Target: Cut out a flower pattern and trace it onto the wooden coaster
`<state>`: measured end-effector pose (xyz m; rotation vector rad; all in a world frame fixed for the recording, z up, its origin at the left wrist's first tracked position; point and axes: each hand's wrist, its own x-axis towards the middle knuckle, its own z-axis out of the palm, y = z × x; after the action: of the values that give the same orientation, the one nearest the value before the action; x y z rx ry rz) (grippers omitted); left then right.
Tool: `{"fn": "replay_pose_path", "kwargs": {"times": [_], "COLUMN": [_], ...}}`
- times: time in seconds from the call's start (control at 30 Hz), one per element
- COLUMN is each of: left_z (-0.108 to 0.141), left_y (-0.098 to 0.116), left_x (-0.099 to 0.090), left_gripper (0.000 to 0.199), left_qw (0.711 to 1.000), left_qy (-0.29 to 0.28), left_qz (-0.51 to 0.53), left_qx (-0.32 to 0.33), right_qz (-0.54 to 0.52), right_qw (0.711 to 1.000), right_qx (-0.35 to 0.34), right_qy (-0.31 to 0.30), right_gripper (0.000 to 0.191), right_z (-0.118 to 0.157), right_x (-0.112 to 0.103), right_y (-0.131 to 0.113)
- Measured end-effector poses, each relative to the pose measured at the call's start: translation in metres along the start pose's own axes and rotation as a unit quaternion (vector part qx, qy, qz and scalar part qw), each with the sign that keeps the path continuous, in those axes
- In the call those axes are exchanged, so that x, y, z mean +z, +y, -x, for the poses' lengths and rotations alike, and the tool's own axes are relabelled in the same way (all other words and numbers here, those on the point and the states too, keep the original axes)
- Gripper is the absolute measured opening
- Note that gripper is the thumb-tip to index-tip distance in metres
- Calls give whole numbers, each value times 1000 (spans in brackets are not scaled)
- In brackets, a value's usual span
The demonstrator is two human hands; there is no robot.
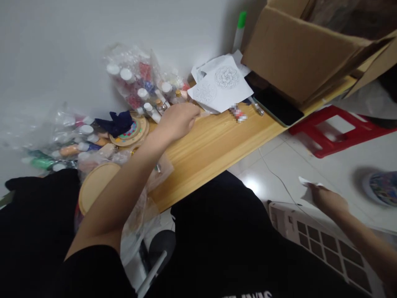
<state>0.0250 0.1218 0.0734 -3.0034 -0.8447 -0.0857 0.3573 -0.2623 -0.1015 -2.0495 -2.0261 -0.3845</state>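
My left hand (182, 120) is over the wooden table (217, 140), its fingers curled together near the lower left edge of the printed papers (225, 85). Something small and pale shows at its fingertips, too unclear to name. Low on the right, away from the table and above the floor, my right hand (330, 200) pinches a white paper (307, 193). Bottles with white caps (143, 94) in clear plastic stand just behind my left wrist. A small red and white item (238, 113) lies to the right of my left hand.
A cardboard box (297, 54) and a dark phone (277, 105) are at the table's right end. A green-capped marker (240, 31) stands by the wall. Round wooden pieces (96, 182) lie left. On the floor are a red stool (328, 136) and a patterned bin (384, 188).
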Motion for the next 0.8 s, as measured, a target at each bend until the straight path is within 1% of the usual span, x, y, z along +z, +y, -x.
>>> {"fn": "replay_pose_path", "kwargs": {"times": [0.03,0.07,0.1,0.13,0.17,0.2,0.23,0.27,0.3,0.33,0.37,0.4,0.43,0.47,0.5,0.53,0.57,0.6,0.63,0.7,0.73,0.8], "left_z": [1,2,3,3,4,5,6,8,10,12,14,16,18,19,20,20,20,19,18,16,14,11], "left_y": [-1,-1,-2,-3,-4,-6,-7,-9,-10,-11,-12,-12,-12,-12,-12,-12,-12,-12,-12,-13,-13,-12], "left_x": [-1,-2,-4,-5,-6,-7,-8,-8,-8,-8,-8,-7,-6,-5,-5,-4,-4,-3,-2,0,1,3], "left_gripper": [23,23,23,23,22,22,22,23,23,24,24,24,24,24,24,24,24,24,24,24,24,23], "left_qw": [1000,1000,1000,1000,1000,1000,1000,1000,1000,1000,1000,1000,1000,1000,1000,1000,1000,999,1000,1000,1000,1000], "left_qy": [2,3,1,-1,-3,-4,-5,-5,-4,-3,-2,0,3,4,5,5,4,3,2,2,4,0], "left_qz": [-2,-2,-2,-2,0,1,2,3,4,5,7,8,9,10,11,14,17,19,20,19,16,8], "left_qx": [0,2,3,3,1,-3,-8,-14,-18,-20,-22,-22,-23,-25,-26,-26,-26,-25,-23,-17,-14,-10], "right_qz": [16,45,76,107,130,130,114,77,42,10,-30,-67,-94,-103,-108,-107,-102,-95,-85,-55,-36,2], "right_qw": [1000,997,992,981,970,965,966,979,987,987,978,965,950,945,943,944,948,952,957,965,968,971], "right_qx": [13,45,89,147,193,224,228,186,128,61,-18,-93,-152,-169,-174,-168,-150,-127,-98,-25,18,94], "right_qy": [20,41,55,71,63,50,37,-26,-93,-151,-204,-238,-257,-260,-262,-262,-260,-260,-261,-256,-249,-220], "right_gripper": [49,48,49,49,48,47,46,45,45,45,46,46,46,46,47,48,48,49,49,51,52,52], "right_z": [1,-5,-19,-39,-65,-94,-126,-158,-189,-217,-240,-260,-274,-285,-293,-298,-301,-302,-300,-285,-271,-228], "right_x": [3,5,5,4,0,-5,-11,-15,-19,-21,-21,-20,-17,-13,-10,-7,-5,-4,-4,-6,-8,-12], "right_y": [0,-2,-7,-16,-28,-44,-63,-86,-111,-138,-166,-193,-217,-237,-251,-260,-262,-258,-248,-214,-192,-144]}}
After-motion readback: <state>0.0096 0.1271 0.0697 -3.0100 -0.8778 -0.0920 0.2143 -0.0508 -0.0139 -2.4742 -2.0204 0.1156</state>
